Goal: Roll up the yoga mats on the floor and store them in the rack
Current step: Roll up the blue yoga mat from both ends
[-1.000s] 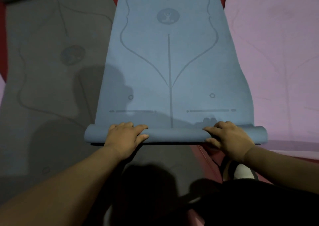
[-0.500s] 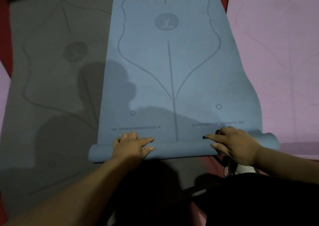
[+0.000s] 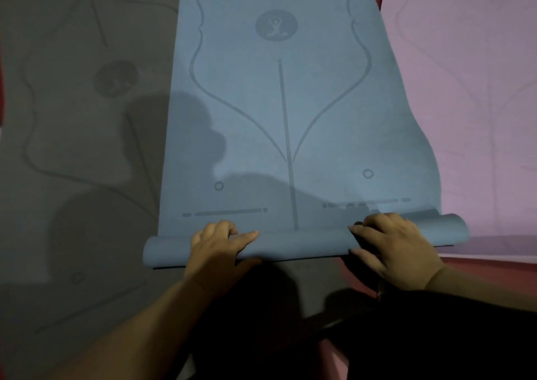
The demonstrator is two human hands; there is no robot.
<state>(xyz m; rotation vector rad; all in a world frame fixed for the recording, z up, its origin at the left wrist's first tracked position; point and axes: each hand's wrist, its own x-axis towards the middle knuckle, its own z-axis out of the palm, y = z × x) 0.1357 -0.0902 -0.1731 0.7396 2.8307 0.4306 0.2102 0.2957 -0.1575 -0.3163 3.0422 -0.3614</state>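
Since 1 s ago the roll of the blue mat has crept fwd a bit & grown slightly fatter, closing on the printed dash marks; both hands went along w/ it. My left hand grips the roll left of centre, fingers curled over its top, index stretched along it toward the middle, thumb at the near edge. My right hand grips it nearer the right end, fingers bent over the top, thumb at the near side. Roll lies crosswise right in front of me, its 2 ends sticking out past both hands; rest of the blue mat runs flat away from me, w/ a centre line, leaf-shaped outline & round logo. Left end of the roll sits over a grey mat spread flat on the left. Pink mat lies flat on the right, by the blue edge; touching or not, can't tell. Red floor shows near my right wrist. My dark clothing fills the bottom right.
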